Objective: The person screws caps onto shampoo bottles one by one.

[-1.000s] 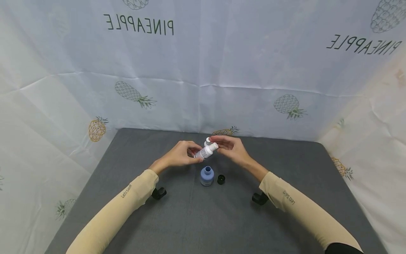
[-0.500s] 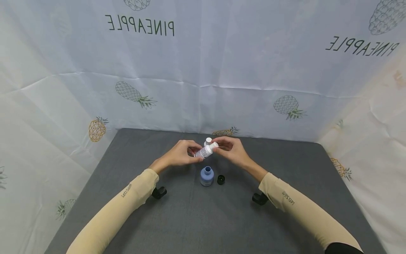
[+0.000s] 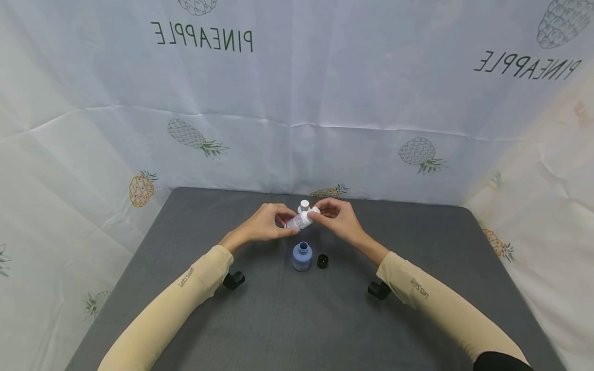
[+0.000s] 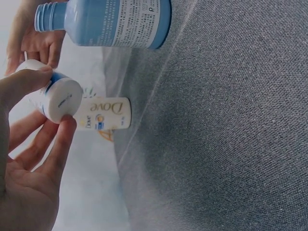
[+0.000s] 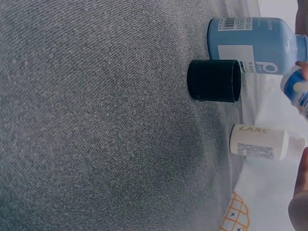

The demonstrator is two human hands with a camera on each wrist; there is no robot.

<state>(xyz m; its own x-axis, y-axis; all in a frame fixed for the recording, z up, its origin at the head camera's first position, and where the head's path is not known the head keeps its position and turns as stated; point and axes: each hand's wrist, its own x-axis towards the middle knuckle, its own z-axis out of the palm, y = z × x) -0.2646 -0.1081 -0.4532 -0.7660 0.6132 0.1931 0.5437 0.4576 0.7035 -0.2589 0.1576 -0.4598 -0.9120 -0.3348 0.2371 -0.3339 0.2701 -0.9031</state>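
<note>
My left hand (image 3: pixel 268 222) grips a small white bottle with blue marks (image 3: pixel 299 221) between thumb and fingers. It is held tilted above the table, its white base (image 4: pixel 65 101) toward the left wrist camera. My right hand (image 3: pixel 341 219) pinches the white cap (image 3: pixel 316 209) at the bottle's upper end. Behind them stands a white Dove bottle (image 5: pixel 260 143), capped and partly covered in the head view. Closer to the person, an uncapped blue bottle (image 3: pixel 302 259) stands upright with its neck showing. Just right of it sits a black cap (image 3: pixel 322 261).
A dark grey cloth covers the table (image 3: pixel 297 324). White pineapple-print curtains (image 3: pixel 348 103) rise behind it and at both sides. Black wrist mounts (image 3: pixel 234 280) hang below both sleeves, close over the tabletop.
The right fingers, spread near the bottle's top a second ago, have drawn in and now pinch its cap. The left hand keeps its hold; the blue bottle and black cap stay put.
</note>
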